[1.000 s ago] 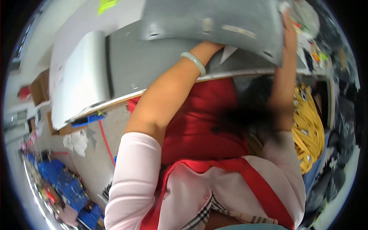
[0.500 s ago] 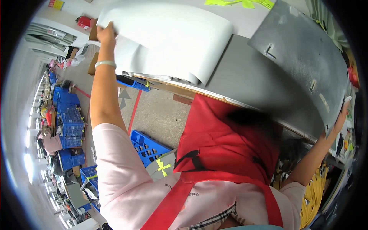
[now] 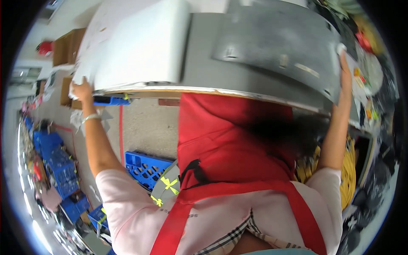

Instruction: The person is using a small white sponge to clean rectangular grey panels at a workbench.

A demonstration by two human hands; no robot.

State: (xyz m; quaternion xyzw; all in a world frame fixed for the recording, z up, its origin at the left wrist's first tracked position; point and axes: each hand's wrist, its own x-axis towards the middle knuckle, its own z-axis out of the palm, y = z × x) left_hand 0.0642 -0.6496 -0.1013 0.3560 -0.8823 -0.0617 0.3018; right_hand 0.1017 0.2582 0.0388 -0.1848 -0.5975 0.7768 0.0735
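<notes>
Left hand (image 3: 81, 90): fingers closed on the left edge of the white curved panel (image 3: 136, 46), which lies on the grey table (image 3: 204, 72). Blue crates (image 3: 146, 168) on the floor beneath. Right hand (image 3: 344, 70): fingers wrapped over the right edge of the grey curved panel (image 3: 276, 46), fingertips hidden. Yellow cable coil (image 3: 350, 170) beside the right forearm, partly cut off by a red apron (image 3: 229, 144).

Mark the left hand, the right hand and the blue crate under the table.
left hand (image 3: 81, 90), head view, back of the hand
right hand (image 3: 345, 68), head view, back of the hand
blue crate (image 3: 144, 167), head view, its top face
</notes>
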